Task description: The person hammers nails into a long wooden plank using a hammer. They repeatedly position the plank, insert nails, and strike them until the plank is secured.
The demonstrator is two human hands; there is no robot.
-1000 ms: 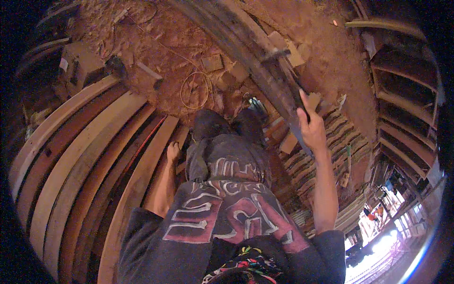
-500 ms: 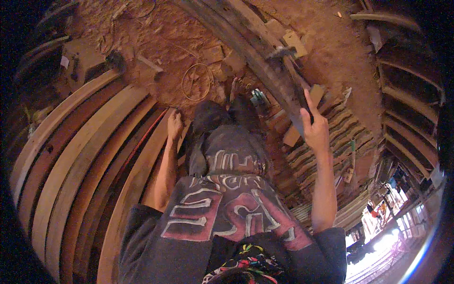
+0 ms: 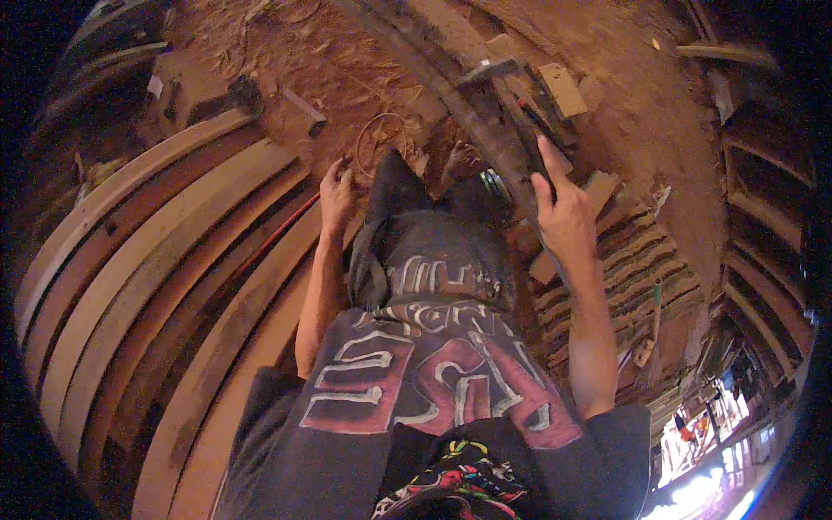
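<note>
My right hand point(image 3: 568, 208) is closed round the handle of a hammer point(image 3: 488, 72), its index finger stretched along it. The hammer's head is over a long dark timber beam point(image 3: 459, 108) that runs from the top toward the right of my legs. My left hand point(image 3: 336, 195) is raised by the ends of the planks on the left, its fingers curled and pinched together; what they hold, if anything, is too small to make out. Close by, a thin red strip point(image 3: 295, 217) lies along one plank.
Several long curved-looking planks point(image 3: 165, 208) stand in a row at left. A wire hoop point(image 3: 381, 143) lies on the reddish dirt ground. At right are a stack of slats point(image 3: 611, 269), a green-handled brush point(image 3: 656, 303) and wood offcuts point(image 3: 563, 89).
My left hand has lifted off the plank end and moved up and slightly right. The hammer has shifted left and up with my right hand. The whole view has shifted a little.
</note>
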